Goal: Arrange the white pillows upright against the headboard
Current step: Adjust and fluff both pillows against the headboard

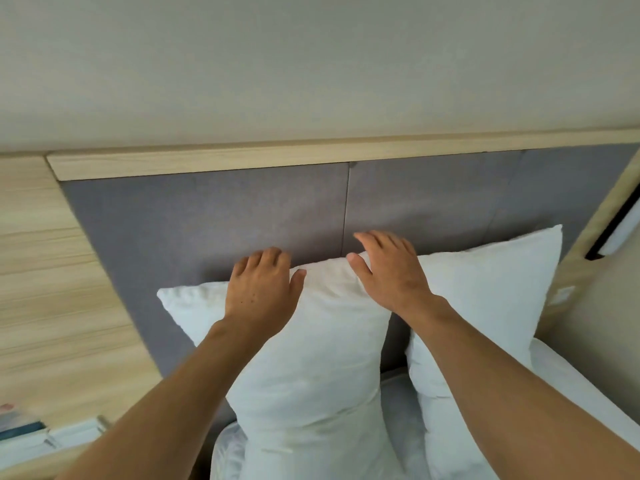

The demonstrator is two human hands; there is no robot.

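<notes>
Two white pillows stand upright against the grey padded headboard (207, 220). The left pillow (311, 358) leans slightly, its top edge at the headboard's middle seam. My left hand (263, 289) holds its top edge, fingers curled over the back and thumb on the front. At the same pillow's top right corner, my right hand (391, 275) has its fingers behind and its thumb in front. The right pillow (485, 306) stands beside it, untouched, and my right forearm crosses in front of part of it.
A light wooden ledge (242, 161) caps the headboard. A wooden panel (52, 289) runs down the left, with books (24, 431) at its foot. A wall lamp (620, 230) hangs at the right. White bedding (571, 393) lies below the pillows.
</notes>
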